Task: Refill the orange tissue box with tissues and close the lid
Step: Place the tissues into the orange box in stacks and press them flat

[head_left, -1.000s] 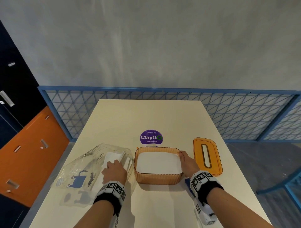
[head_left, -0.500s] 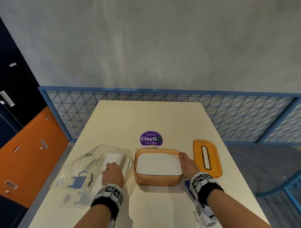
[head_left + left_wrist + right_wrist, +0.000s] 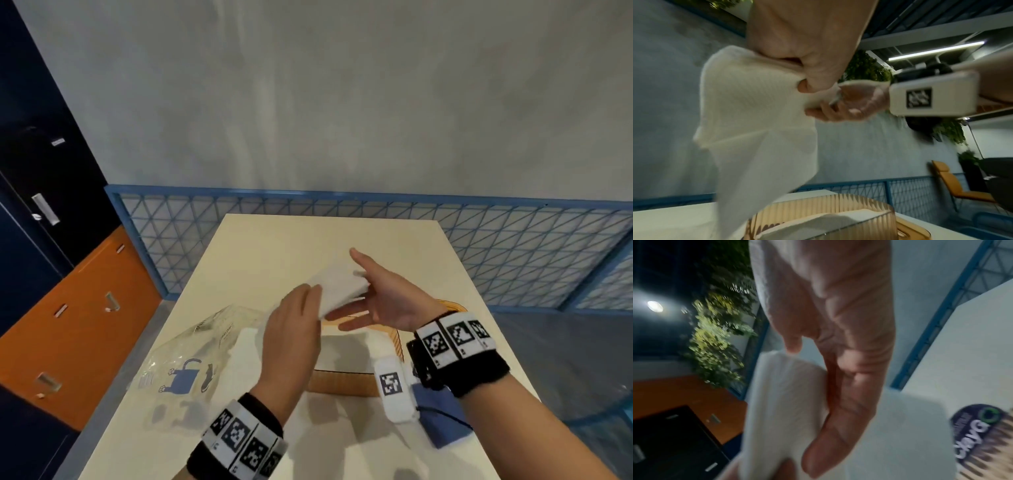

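My left hand (image 3: pixel 306 298) grips a white stack of tissues (image 3: pixel 337 286) by its near end and holds it in the air above the orange tissue box (image 3: pixel 342 382). In the left wrist view the thumb pinches the tissue stack (image 3: pixel 756 113), which sags toward the orange box (image 3: pixel 828 211). My right hand (image 3: pixel 371 294) is spread, palm toward the stack, its straight fingers (image 3: pixel 849 394) lying along the stack's (image 3: pixel 785 394) far side. White tissues (image 3: pixel 349 349) lie inside the box. The orange lid (image 3: pixel 450 303) is mostly hidden behind my right wrist.
A clear plastic tissue bag (image 3: pixel 191 356) with more tissues (image 3: pixel 245 346) lies left of the box on the cream table (image 3: pixel 308 240). A purple round sticker (image 3: pixel 978 426) is on the table behind the box. A blue mesh fence (image 3: pixel 513 246) runs behind the table.
My left hand has lifted a tissue stack out of the plastic bag and up over the box. My right hand has left the box's rim and risen to meet the stack.
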`<state>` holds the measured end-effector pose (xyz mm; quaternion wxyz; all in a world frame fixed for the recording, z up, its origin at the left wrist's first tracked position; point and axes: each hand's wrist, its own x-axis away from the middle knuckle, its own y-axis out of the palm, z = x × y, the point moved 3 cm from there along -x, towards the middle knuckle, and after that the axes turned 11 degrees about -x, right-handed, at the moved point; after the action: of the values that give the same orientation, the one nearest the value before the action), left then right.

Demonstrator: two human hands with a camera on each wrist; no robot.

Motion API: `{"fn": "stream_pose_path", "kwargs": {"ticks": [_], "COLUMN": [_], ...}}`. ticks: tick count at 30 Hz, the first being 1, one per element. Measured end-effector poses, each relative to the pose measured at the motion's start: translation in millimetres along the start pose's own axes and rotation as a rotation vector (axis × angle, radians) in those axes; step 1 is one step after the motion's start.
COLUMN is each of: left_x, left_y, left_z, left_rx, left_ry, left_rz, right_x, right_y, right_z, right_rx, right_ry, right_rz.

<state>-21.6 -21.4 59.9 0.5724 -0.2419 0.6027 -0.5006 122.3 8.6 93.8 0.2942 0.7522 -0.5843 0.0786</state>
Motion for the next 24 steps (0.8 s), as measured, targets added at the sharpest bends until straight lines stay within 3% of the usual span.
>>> {"fn": "stream_pose_path", "kwargs": {"ticks": [4, 7, 9, 12, 14, 15, 18, 20, 24], "left_x": [1.7, 9.1, 12.0, 2.2, -7.0, -10.2, -19.8, -25.2, -26.7], "left_y": [15.0, 22.7, 22.0, 28.7, 40.1, 44.9, 46.6, 43.5, 44.7], "left_z": [1.5, -6.8, -13.3, -29.1, -37.1, -39.3, -39.9, -37.7, -34.3], "left_rx": [0.022, 0.192, 0.492, 0.991, 1.228, 1.289, 1.372, 1.368, 1.247], "left_ry": [0.139, 0.088, -0.071, -0.469, -0.693, -0.740, -0.681, -0.615, -0.618], "left_rz": [-0.019, -0.089, -0.088, -0.040, -0.183, -0.252, -0.316, -0.281, -0.231], "right_x": [7.8, 12.7, 16.6, 21.6, 22.6, 22.3, 20.2, 17.1, 11.0], "right_y": [-1.7, -15.0, -24.4, -32.9, -35.7, -36.5, -37.6, -39.6, -48.9], "right_z": [-9.8, -7.9, -5.7, 2.1, 9.1, 12.8, 21.9, 27.0, 36.6], "right_rx": [0.146, 0.244, 0.275, 0.290, 0.273, 0.260, 0.233, 0.195, 0.073], "right_ry": [-0.148, -0.263, -0.349, -0.459, -0.491, -0.497, -0.488, -0.472, -0.440], "right_rz": [0.027, 0.113, 0.172, 0.188, 0.187, 0.185, 0.167, 0.172, 0.195]}}
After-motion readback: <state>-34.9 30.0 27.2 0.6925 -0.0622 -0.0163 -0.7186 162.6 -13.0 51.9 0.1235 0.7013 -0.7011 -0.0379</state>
